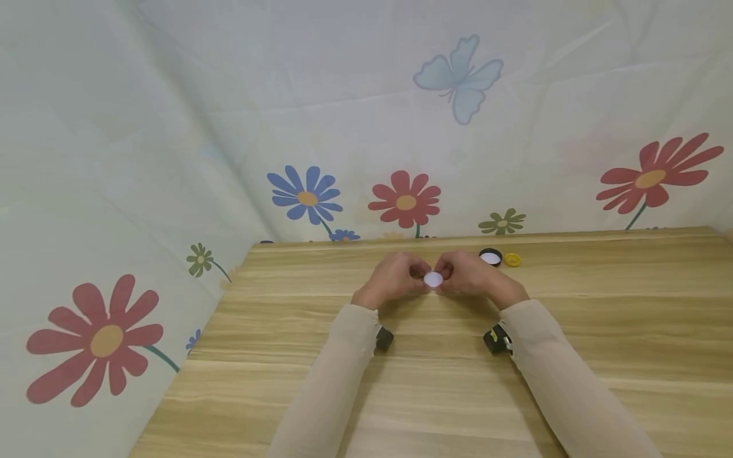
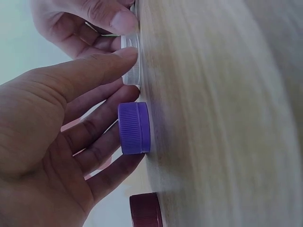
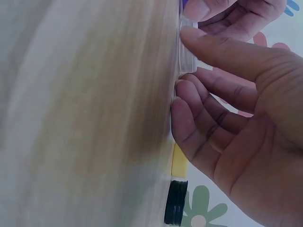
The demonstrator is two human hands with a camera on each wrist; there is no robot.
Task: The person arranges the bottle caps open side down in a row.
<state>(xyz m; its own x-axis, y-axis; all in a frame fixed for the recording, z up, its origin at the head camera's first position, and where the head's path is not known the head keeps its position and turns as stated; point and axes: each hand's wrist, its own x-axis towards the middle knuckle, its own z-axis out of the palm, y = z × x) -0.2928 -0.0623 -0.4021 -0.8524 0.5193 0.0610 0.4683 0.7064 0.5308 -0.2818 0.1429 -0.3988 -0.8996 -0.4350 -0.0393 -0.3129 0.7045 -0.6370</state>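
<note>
A small white, see-through bottle cap lies on the wooden table between both hands. My left hand pinches its left side, thumb on the ribbed edge in the left wrist view. From the other side my right hand pinches the same cap, with the thumb on the near edge. In the left wrist view a purple ribbed cap stands beside the left fingers, and a dark red cap sits farther along. Neither of these two shows in the head view.
Beyond the right hand are a black cap with a white inside and a yellow cap, near the table's back edge. A flowered cloth hangs behind and to the left of the table.
</note>
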